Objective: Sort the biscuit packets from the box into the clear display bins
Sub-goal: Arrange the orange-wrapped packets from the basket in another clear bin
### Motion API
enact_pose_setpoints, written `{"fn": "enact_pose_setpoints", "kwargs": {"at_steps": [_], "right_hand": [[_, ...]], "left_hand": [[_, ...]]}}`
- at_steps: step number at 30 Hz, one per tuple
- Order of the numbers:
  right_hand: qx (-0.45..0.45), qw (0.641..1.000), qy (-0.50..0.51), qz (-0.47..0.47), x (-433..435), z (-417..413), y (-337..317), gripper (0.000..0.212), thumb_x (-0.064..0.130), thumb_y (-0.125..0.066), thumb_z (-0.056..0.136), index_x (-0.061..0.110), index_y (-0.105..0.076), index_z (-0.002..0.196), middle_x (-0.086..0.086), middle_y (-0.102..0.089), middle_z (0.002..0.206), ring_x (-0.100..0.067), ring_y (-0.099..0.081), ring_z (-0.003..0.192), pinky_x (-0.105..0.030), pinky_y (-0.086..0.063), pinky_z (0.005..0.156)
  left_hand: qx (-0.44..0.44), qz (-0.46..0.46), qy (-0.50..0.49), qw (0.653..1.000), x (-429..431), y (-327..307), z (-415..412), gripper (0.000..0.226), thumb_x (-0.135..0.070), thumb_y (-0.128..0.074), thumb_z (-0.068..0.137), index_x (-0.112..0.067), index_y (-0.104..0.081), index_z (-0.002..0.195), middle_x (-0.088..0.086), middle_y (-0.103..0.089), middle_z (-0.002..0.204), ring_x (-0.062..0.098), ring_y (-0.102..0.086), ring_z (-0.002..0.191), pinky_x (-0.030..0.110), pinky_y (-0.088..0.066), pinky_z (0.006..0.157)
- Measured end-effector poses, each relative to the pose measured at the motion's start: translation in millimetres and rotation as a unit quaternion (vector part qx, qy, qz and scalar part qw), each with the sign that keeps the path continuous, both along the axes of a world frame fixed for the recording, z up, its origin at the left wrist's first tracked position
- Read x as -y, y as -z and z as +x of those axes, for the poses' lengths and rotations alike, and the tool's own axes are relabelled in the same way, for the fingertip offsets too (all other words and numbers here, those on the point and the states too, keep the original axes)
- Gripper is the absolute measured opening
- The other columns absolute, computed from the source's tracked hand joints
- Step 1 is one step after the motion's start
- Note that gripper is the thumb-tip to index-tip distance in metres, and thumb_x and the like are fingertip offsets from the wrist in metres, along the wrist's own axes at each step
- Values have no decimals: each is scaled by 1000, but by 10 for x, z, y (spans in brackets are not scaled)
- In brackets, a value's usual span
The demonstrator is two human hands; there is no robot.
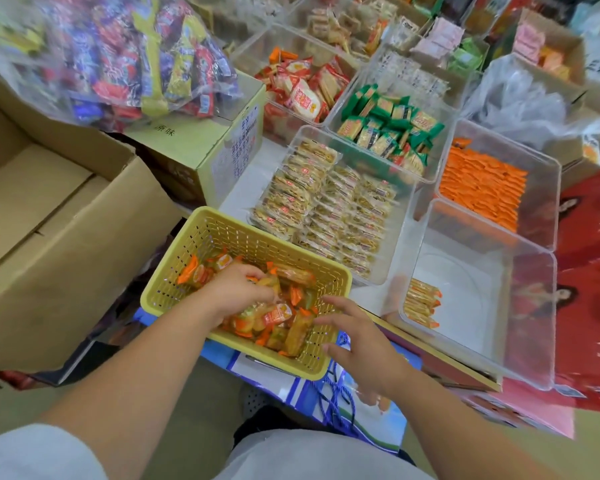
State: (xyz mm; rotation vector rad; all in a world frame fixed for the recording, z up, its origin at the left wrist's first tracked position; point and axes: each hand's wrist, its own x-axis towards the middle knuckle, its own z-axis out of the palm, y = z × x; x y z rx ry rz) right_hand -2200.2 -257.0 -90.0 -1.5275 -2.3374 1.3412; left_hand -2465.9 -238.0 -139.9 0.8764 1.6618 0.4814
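Your one head camera looks forward and down, close above the yellow basket (201, 233) at lower centre. The clear bins (534, 306) recede toward the frame's upper right.

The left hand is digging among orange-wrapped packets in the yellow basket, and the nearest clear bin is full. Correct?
No. The head view shows the nearest clear bin holding only a short row of packets at its left wall. The left hand is among the orange-wrapped packets in the yellow basket.
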Motion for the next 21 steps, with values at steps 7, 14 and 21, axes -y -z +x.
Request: {"fn": "enact_pose_setpoints", "kwargs": {"at_steps": [7, 14, 21], "right_hand": [[80, 923, -103, 363, -63, -233, -44, 26, 30, -81, 79, 29, -74, 104, 5, -66, 124, -29, -50, 132, -49, -39, 106], [349, 868, -332, 121, -416, -841, 145, 46, 15, -60, 91, 27, -57, 135, -4, -58, 133, -30, -48, 128, -52, -36, 109], [449, 793, -383, 153, -398, -1035, 259, 29, 15, -63, 91, 16, -66, 120, -9, -64, 119, -30, -57, 109, -43, -45, 85]], "left_hand": [[220, 101, -231, 942, 550, -611, -356, 56, -40, -87, 50, -27, -78, 103, 7, -78, 102, 21, -73, 83, 39, -58, 76], [397, 95, -348, 844, 1080, -745, -348, 31, -19, -64, 76, -14, -76, 104, 14, -77, 95, 23, -76, 76, 33, -62, 61], [415, 64, -406, 812, 1405, -702, -212, 42, -23, -60, 75, -11, -70, 114, 19, -67, 105, 25, -62, 82, 36, -46, 74]]}}
